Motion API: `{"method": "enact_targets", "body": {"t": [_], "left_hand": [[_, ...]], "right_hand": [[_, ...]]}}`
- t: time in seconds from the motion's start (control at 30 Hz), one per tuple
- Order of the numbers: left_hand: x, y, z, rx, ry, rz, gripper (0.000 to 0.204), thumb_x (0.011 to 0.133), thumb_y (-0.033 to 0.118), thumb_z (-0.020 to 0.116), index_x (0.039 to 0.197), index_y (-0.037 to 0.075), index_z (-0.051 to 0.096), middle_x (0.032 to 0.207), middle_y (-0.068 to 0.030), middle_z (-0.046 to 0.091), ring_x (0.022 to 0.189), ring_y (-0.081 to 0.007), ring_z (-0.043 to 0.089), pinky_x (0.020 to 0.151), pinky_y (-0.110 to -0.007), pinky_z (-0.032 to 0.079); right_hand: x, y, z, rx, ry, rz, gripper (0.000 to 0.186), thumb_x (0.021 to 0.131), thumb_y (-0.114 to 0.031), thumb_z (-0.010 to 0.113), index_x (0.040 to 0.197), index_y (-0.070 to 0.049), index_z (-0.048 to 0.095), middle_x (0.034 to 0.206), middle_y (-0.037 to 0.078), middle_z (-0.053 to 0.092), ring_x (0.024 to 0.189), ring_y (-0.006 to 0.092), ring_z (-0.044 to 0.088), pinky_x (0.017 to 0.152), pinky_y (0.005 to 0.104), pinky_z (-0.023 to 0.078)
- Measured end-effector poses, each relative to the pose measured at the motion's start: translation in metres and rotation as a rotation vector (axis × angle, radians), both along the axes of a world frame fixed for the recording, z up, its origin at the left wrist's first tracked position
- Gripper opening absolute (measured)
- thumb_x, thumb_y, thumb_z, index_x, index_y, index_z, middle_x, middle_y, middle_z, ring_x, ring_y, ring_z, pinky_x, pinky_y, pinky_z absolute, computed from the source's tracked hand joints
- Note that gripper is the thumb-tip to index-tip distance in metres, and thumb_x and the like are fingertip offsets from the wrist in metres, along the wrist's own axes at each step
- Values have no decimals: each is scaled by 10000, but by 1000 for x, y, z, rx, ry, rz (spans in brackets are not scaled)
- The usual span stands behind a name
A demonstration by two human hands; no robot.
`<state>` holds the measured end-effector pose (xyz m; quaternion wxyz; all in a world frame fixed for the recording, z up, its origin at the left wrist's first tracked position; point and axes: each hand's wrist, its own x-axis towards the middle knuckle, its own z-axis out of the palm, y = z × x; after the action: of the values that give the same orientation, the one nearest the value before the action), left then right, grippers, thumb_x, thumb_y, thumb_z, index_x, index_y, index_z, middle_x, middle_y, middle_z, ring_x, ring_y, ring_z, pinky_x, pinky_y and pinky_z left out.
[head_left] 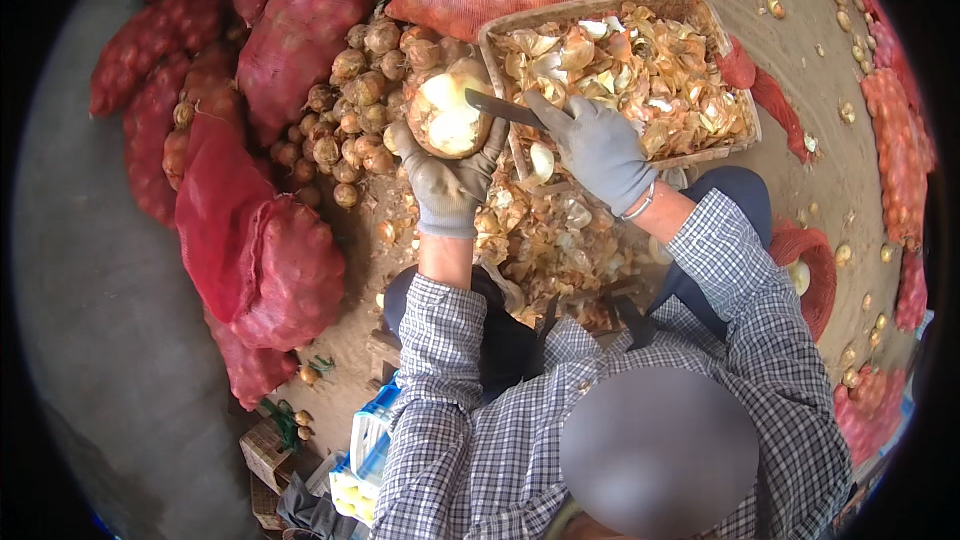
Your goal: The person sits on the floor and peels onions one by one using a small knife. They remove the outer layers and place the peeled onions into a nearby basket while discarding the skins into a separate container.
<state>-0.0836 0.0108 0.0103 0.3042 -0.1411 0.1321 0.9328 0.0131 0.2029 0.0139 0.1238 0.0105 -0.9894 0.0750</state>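
Observation:
My left hand [445, 185], in a grey glove, is closed around a big onion [452, 125] and holds it up from below. The onion's top is bright pale flesh, partly washed out by glare, with brown skin round the sides. My right hand [603, 148], gloved too, grips a knife [505, 109]. Its dark blade points left, and the tip lies over the onion's pale side. Most of the handle is hidden inside the fist. Behind the onion stands a shallow crate [610, 2] filled with loose onion skins [615, 70].
Unpeeled onions [350, 105] are heaped left of my left hand. Red mesh sacks [290, 260] of onions line the left and far side, and more sacks [890, 150] stand at right. Skins [560, 260] litter the floor between my knees. A blue-white container [365, 440] sits at lower left.

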Motion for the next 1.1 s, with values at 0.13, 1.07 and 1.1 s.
{"method": "enact_targets", "body": {"t": [0.13, 1.07, 1.1], "left_hand": [[-2, -3, -8, 35, 5, -37, 834, 871, 691, 580, 1440, 97, 441, 1429, -205, 501, 1265, -491, 500, 973, -668, 491], [28, 3, -27, -308, 481, -235, 1009, 700, 562, 837, 1467, 63, 412, 1449, -157, 499, 1320, -374, 499, 1105, -590, 418], [29, 3, -26, -332, 498, -246, 1017, 694, 568, 840, 1474, 79, 407, 1461, -154, 484, 1326, -372, 492, 1099, -592, 424]], "right_hand": [[-6, 4, -1, 59, 108, 5, 630, 844, -155, 627, 1451, -272, 506, 846, 71, 511, 765, 241, 589, 631, 379, 526], [-30, 30, 8, -1838, -98, 27, 397, 867, -290, 788, 1133, -18, 676, 923, 53, 699, 706, 110, 624, 580, 241, 519], [-31, 29, 12, -1807, -131, -99, 357, 878, -260, 773, 1118, -14, 676, 913, 53, 695, 693, 112, 621, 575, 246, 521]]}}
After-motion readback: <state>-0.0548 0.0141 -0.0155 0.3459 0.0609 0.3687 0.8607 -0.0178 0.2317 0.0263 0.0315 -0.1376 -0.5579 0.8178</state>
